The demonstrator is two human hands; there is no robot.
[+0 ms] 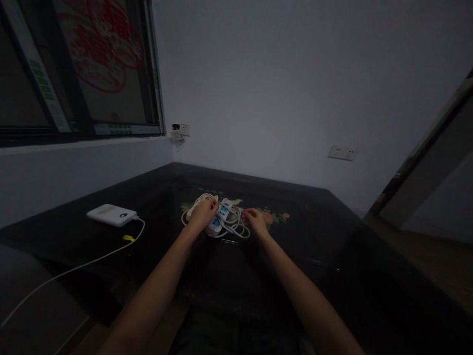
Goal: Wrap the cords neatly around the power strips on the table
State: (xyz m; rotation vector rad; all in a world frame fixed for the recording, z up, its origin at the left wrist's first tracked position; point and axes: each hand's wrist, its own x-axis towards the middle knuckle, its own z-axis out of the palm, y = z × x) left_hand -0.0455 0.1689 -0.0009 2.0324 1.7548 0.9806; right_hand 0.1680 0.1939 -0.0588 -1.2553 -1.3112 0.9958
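A white power strip (224,211) with blue socket faces lies at a slant near the middle of the dark table. Its white cord (236,230) is looped in a loose bundle along the strip's right side. My left hand (202,215) is at the strip's left, fingers pinched near its upper end; a small pale thing shows at the fingertips, too dim to name. Partly behind that hand, more cream-coloured cord (184,217) curls on the table. On the other side, my right hand (256,220) pinches the outer edge of the cord loops.
On the table's left lies a white power bank-like device (111,215), its white cable (88,264) running off the near left edge. A yellow tag (128,238) sits by that cable. Flower decoration marks the glossy black tabletop (295,236). Wall sockets (342,153) are behind, a window at left.
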